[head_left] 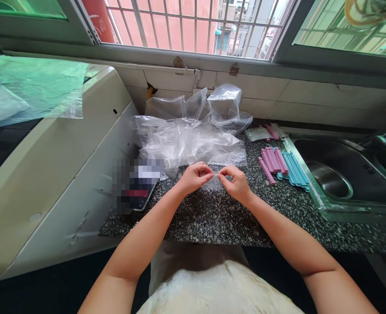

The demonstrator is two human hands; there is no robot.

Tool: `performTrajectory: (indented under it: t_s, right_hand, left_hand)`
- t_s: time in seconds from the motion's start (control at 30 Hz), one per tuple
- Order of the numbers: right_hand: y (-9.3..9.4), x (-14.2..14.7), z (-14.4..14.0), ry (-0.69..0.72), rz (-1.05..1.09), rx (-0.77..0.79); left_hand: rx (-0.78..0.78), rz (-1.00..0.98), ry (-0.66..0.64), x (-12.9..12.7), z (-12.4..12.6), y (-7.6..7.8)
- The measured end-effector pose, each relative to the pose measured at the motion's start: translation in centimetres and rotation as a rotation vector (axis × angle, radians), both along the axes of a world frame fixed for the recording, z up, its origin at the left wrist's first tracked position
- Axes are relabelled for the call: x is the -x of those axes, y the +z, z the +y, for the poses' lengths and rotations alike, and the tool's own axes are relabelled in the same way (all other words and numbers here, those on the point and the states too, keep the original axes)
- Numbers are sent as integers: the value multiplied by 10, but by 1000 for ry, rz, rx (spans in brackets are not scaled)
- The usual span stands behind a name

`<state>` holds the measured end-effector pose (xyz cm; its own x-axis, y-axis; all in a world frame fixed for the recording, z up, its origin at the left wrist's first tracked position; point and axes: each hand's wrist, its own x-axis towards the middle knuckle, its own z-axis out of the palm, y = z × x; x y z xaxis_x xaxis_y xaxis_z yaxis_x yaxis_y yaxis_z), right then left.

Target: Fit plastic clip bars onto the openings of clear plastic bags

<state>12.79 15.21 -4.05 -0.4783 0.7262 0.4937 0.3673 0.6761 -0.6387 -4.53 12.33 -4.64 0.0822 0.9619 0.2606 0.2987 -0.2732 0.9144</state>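
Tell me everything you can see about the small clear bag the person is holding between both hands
The small clear bag looks like thin transparent plastic film, nearly invisible against the speckled countertop. The left hand and right hand pinch its top edge from either side, stretching it taut between the fingertips. The rest hangs down toward the counter; whether it touches is unclear. It appears empty. A heap of similar clear plastic bags lies just behind it.

A small clear plastic bag [213, 179] hangs just above the speckled counter [212, 218], its top edge stretched flat between the pinching fingers of the left hand [194, 176] and the right hand [235, 183]. It is see-through, thin and looks empty.
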Motion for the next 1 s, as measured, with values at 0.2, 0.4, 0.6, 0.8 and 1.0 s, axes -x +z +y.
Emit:
performTrajectory:
  t_s: [0.2, 0.4, 0.6, 0.8, 1.0]
  right_hand:
    - [1, 1, -1, 9, 18, 22]
    - [-2, 2, -2, 25, 40, 38]
    - [-3, 2, -2, 33, 7, 16]
    - [0, 1, -3, 49, -25, -8]
    - [0, 1, -4, 61, -66, -32]
  left_hand:
    - [-14, -65, 2, -1, -2, 2]
    - [-34, -134, 38, 0, -2, 4]
    - [-24, -182, 39, -2, -2, 5]
    - [-8, -143, 44, -2, -1, 3]
    - [13, -142, -7, -1, -1, 2]
